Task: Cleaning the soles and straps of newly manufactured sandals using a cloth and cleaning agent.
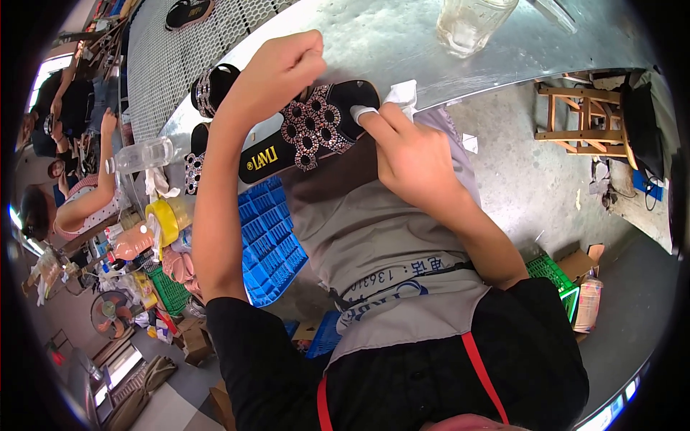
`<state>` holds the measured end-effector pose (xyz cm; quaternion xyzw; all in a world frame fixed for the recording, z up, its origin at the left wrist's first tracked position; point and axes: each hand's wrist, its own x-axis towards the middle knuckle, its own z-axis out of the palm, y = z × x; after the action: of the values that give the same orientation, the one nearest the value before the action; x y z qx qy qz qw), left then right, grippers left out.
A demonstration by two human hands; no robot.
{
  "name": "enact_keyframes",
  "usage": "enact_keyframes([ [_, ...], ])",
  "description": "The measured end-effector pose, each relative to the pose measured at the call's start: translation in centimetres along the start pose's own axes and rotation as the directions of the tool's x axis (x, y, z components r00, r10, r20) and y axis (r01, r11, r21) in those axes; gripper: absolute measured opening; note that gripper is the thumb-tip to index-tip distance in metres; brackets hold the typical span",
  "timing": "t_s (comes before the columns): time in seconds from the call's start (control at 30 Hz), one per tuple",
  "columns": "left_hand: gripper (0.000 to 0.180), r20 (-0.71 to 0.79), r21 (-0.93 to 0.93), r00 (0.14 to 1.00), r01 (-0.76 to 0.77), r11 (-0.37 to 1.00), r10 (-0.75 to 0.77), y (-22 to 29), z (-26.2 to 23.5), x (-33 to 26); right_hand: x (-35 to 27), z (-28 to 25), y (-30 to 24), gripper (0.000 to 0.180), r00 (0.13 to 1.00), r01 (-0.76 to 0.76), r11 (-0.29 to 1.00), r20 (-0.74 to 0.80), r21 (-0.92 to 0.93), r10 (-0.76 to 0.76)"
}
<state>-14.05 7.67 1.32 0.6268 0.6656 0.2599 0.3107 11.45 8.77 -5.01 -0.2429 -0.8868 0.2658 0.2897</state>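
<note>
You've got one black sandal, jewelled upper facing up, at the table edge in front of your apron. Right hand: grasping one white cloth at its toe end. Left hand: fingers curled above the upper, can't tell if gripping. Two more jewelled sandals by your left forearm, partly hidden. One glass jar, tabletop.

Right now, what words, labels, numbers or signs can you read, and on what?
Wording not copied, only located:
Sandal: yellow lettering on the black insole, legible.
Apron: blue letters, characters and digits, partly lost in folds.
Far shoe: gold lettering, small.
Background packages: any print too small or blurred to read.
</note>
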Motion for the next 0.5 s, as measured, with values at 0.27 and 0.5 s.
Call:
enact_keyframes([
  [0.27,0.014,0.049,0.271,0.977,-0.212,0.939,0.206,0.5,1.2,0.9,-0.1,0.1,-0.2,0.038,1.0,-0.006,1.0,-0.015,-0.008,0.006],
  [0.5,0.014,0.21,0.303,0.951,-0.282,0.91,0.225,1.3,1.1,1.5,0.0,0.2,0.1,0.037,0.999,0.0,1.0,-0.034,-0.008,-0.001],
])
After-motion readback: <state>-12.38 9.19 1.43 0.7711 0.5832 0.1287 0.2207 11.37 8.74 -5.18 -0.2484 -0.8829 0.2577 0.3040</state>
